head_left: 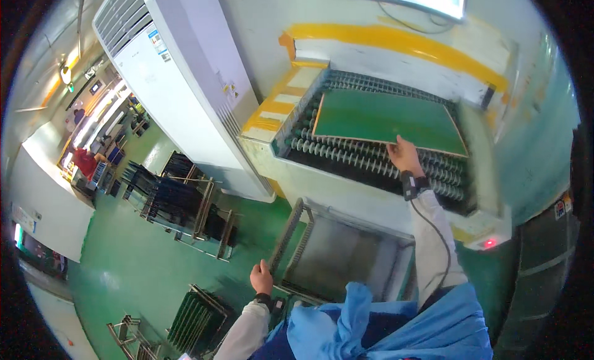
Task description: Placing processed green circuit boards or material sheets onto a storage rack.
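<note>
A flat green panel (390, 118), rectangular with thin pale edges, lies at a slant over rows of ribbed rollers (346, 154) in a white conveyor machine. At the panel's near edge, my right hand (404, 157) pinches the rim, its thumb and fingers closed there. A dark device with a cable is strapped to that wrist. Lower and to the left, my left hand (261, 277) is held with its fingers curled in and nothing visible in them. It is beside the left post of a slotted metal rack (291, 239), in front of the machine.
Yellow tape lines the machine's white housing (272, 146). A tall white air conditioner (179, 81) stands to its left. Racks of dark panels (176, 196) and another loaded rack (197, 320) stand on the green floor. A person in red (85, 163) is far left. Dark stacked crates (544, 273) are at right.
</note>
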`<control>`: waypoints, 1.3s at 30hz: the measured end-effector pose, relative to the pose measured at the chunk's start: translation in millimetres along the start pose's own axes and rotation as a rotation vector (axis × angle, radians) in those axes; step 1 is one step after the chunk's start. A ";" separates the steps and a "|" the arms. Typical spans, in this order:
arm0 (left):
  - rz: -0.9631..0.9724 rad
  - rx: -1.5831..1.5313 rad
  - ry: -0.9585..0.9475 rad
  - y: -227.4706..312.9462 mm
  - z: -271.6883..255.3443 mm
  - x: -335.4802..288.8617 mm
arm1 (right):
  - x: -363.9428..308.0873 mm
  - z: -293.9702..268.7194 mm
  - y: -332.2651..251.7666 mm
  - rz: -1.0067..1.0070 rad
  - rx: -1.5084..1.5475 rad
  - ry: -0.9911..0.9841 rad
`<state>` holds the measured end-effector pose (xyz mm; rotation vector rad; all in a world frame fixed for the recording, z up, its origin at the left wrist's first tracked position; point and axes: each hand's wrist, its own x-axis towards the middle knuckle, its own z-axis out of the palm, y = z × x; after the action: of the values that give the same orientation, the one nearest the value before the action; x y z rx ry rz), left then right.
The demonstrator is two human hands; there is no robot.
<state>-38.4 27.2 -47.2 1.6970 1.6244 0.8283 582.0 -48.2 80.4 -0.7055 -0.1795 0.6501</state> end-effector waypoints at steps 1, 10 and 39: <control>-0.007 -0.010 0.013 0.0 1.1 -0.6 | 13.2 0.3 -2.4 -0.014 -0.005 -0.042; -0.050 0.014 0.015 -2.3 -2.4 -2.1 | 36.1 29.2 -38.2 0.106 -0.709 -0.056; -0.065 0.043 -0.085 4.5 -2.2 5.2 | -300.9 45.6 108.0 0.574 -1.406 -1.093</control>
<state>-37.3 32.3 -42.2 1.6764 1.6414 0.6852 274.3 -144.8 62.2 -1.7031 -1.5968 1.4261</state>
